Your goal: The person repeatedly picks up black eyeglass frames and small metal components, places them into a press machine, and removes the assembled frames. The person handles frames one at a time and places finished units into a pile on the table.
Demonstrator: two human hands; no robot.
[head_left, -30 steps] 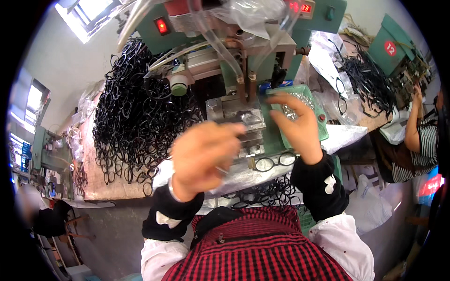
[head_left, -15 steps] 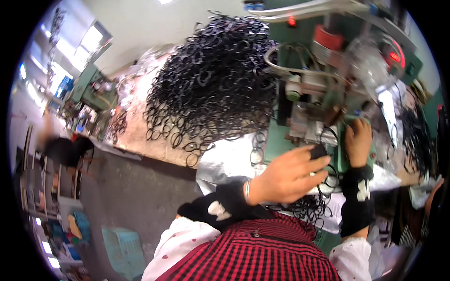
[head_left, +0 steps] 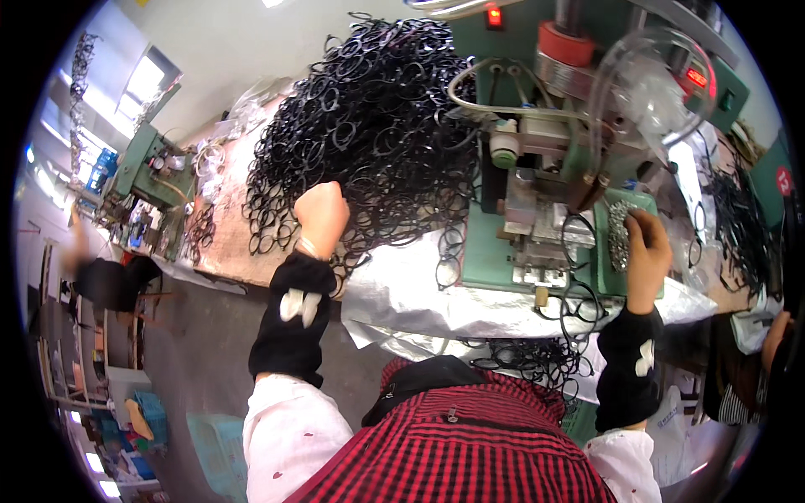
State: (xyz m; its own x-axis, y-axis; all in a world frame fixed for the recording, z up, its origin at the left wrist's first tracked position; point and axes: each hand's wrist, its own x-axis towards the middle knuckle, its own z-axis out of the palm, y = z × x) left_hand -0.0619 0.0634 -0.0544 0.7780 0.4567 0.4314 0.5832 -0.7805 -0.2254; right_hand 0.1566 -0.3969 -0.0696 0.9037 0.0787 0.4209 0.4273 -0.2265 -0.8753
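Note:
A big heap of black eyeglass frames (head_left: 377, 126) covers the bench. My left hand (head_left: 323, 220) is closed at the heap's near left edge, and its fingertips are hidden. My right hand (head_left: 647, 260) is over the right rim of a green tray (head_left: 610, 281). Small silvery metal parts (head_left: 619, 235) fill that tray. The right thumb and fingers are bent together beside the parts; whatever they pinch is too small to make out. Left of the tray, the metal fixture (head_left: 541, 251) of a green press (head_left: 490, 260) has black frames (head_left: 579, 306) hanging at its front.
Silvery sheeting (head_left: 402, 289) covers the bench's front edge. More frames (head_left: 537, 360) lie below it, by my lap. Further frames (head_left: 738, 218) lie at the right. Another green machine (head_left: 147, 172) stands at the far left, near a person's dark sleeve (head_left: 113, 281). A teal crate (head_left: 214, 453) sits on the floor.
My left hand has gone from in front of the press, where black frames were at its fingers, left to the heap. My right hand has shifted slightly down, staying by the tray. The view has shifted.

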